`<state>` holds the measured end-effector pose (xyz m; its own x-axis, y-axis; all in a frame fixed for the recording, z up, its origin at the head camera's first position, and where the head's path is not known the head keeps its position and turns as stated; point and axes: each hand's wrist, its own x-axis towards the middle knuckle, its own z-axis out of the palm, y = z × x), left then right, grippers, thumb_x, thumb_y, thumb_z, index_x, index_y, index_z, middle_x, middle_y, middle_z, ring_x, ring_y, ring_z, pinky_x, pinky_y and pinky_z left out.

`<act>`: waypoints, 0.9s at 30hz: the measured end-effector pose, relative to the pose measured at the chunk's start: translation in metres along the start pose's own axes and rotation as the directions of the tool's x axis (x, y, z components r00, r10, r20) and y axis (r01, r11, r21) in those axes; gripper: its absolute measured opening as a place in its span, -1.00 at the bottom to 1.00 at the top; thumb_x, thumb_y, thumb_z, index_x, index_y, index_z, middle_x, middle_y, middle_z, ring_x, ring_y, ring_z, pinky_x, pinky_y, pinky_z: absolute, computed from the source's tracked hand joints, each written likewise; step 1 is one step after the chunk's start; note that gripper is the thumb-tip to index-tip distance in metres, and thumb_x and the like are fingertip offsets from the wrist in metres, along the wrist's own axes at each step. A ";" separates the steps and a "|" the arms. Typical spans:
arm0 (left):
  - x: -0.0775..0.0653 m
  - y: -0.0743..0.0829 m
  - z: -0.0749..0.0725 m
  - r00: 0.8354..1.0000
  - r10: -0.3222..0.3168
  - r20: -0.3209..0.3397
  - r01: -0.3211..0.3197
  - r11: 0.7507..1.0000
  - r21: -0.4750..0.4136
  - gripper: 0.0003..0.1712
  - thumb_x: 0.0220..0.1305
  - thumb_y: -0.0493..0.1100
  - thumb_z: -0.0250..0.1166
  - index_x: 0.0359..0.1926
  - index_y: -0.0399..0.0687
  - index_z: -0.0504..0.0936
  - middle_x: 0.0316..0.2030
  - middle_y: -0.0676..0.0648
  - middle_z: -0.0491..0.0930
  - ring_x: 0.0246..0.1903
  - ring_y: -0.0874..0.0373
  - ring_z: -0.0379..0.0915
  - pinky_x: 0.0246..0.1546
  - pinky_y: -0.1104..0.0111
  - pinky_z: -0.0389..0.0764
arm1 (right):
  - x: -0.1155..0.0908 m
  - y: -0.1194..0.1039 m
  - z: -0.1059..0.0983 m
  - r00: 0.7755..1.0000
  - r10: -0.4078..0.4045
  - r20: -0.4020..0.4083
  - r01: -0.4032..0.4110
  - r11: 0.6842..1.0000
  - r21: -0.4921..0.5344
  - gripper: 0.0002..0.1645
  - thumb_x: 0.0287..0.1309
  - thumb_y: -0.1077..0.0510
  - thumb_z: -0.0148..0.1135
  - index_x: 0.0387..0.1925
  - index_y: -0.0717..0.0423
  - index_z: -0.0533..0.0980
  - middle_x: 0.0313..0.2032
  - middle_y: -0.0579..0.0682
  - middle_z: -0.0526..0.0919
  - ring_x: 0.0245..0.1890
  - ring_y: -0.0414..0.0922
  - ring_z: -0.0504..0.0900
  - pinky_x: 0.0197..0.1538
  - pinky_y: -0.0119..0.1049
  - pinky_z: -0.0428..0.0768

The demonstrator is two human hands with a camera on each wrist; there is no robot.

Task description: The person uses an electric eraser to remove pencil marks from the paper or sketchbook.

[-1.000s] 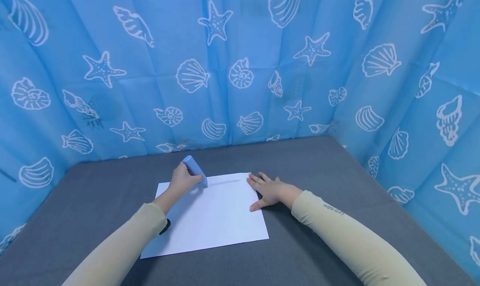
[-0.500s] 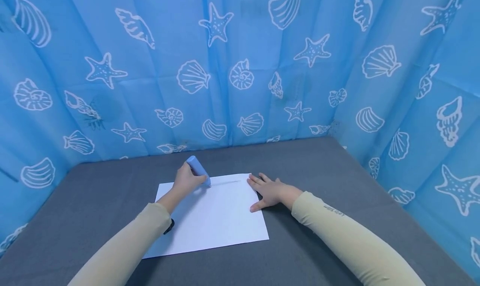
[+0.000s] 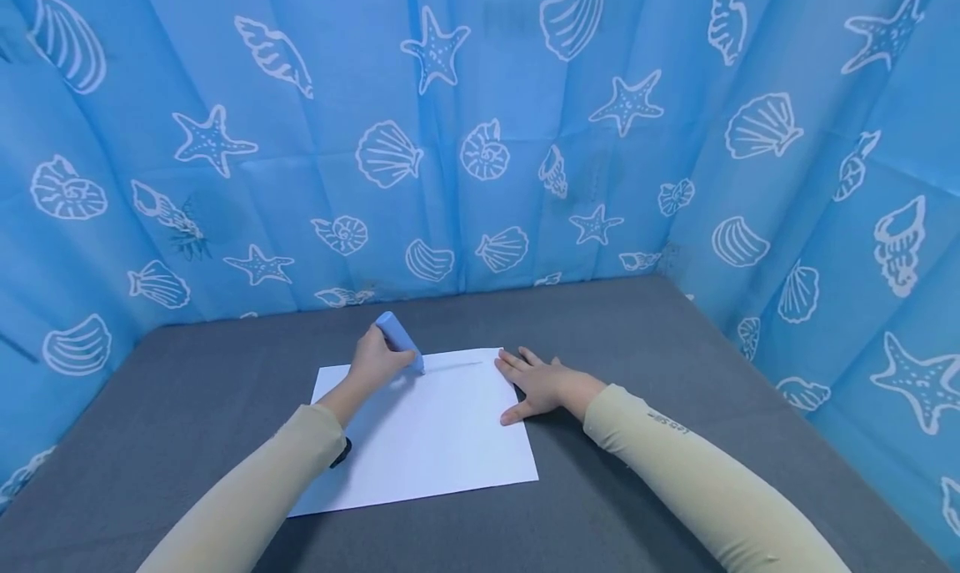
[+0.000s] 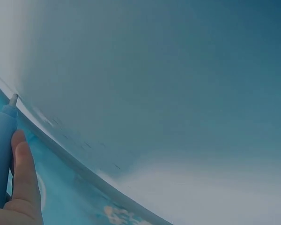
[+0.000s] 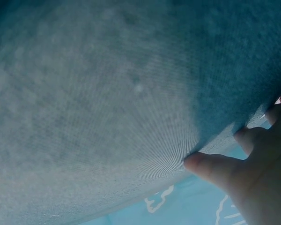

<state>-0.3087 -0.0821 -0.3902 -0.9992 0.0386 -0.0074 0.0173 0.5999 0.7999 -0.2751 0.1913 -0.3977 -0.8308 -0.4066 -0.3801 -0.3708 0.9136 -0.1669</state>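
Note:
In the head view my left hand (image 3: 375,363) grips a thick light-blue electric eraser (image 3: 400,341), held tilted with its grey tip down on the white paper (image 3: 442,439). From near the tip a faint thin pencil line (image 3: 461,364) runs right along the paper's upper part. The left wrist view shows the eraser's grey tip (image 4: 14,99) against the sheet, with fingers (image 4: 25,180) along the body and small dark specks on the paper. My right hand (image 3: 542,385) lies flat with spread fingers over the paper's upper right edge, partly on the grey cloth.
A dark grey cloth (image 3: 600,323) covers the table under the paper. Blue curtains (image 3: 480,181) with white shells and starfish hang behind it and on the right. A black band (image 3: 341,454) shows at the left wrist.
My left hand and the eraser have moved slightly right along the pencil line, and the stretch of line right of the tip is a little shorter. The right hand stays in place.

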 end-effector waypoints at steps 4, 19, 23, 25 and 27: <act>-0.001 -0.004 -0.008 1.000 -0.023 -0.021 0.023 1.000 0.009 -0.33 0.17 -0.25 0.31 0.19 -0.50 0.22 0.06 -0.45 0.41 0.08 -0.29 0.41 0.09 -0.03 0.49 | 0.000 0.000 -0.001 1.000 -0.002 -0.004 0.002 1.000 0.000 0.25 0.04 -0.45 0.20 0.54 0.02 -0.13 0.53 -0.02 -0.19 0.49 0.12 -0.29 0.34 0.37 -0.10; 0.000 -0.006 -0.008 0.999 -0.019 -0.036 0.020 0.999 0.032 -0.36 0.17 -0.25 0.31 0.15 -0.49 0.24 0.03 -0.44 0.43 0.04 -0.26 0.44 0.06 -0.02 0.51 | 0.003 0.003 0.001 1.000 0.003 -0.003 -0.003 1.000 0.009 0.26 0.03 -0.47 0.20 0.54 0.01 -0.13 0.53 -0.02 -0.18 0.49 0.11 -0.29 0.34 0.37 -0.09; 0.001 -0.006 -0.010 0.999 -0.001 -0.046 0.002 0.999 0.037 -0.38 0.18 -0.26 0.30 0.14 -0.49 0.25 0.01 -0.45 0.44 0.02 -0.26 0.45 0.05 -0.02 0.51 | 0.004 0.003 0.000 1.000 0.006 -0.003 -0.006 1.000 0.004 0.26 0.03 -0.47 0.20 0.54 0.00 -0.13 0.53 -0.03 -0.19 0.49 0.11 -0.29 0.34 0.37 -0.11; 0.002 -0.004 -0.007 0.999 0.009 -0.034 -0.008 0.999 0.032 -0.37 0.18 -0.25 0.31 0.15 -0.49 0.25 0.02 -0.44 0.44 0.04 -0.26 0.44 0.06 -0.02 0.51 | 0.004 0.003 0.000 1.000 0.006 -0.001 -0.006 1.000 0.005 0.26 0.03 -0.47 0.19 0.54 0.01 -0.13 0.53 -0.02 -0.19 0.49 0.11 -0.29 0.34 0.37 -0.11; 0.002 -0.002 -0.004 1.000 0.016 -0.015 -0.015 1.000 0.024 -0.36 0.18 -0.25 0.31 0.16 -0.50 0.25 0.03 -0.44 0.44 0.05 -0.26 0.43 0.07 -0.02 0.50 | 0.003 0.002 0.001 1.000 0.005 0.001 -0.005 1.000 0.007 0.26 0.03 -0.47 0.19 0.54 0.01 -0.13 0.53 -0.02 -0.18 0.49 0.12 -0.28 0.34 0.37 -0.10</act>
<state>-0.3109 -0.0863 -0.3891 -0.9993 0.0360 0.0143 0.0335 0.6181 0.7854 -0.2781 0.1920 -0.4004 -0.8322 -0.4017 -0.3821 -0.3636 0.9158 -0.1709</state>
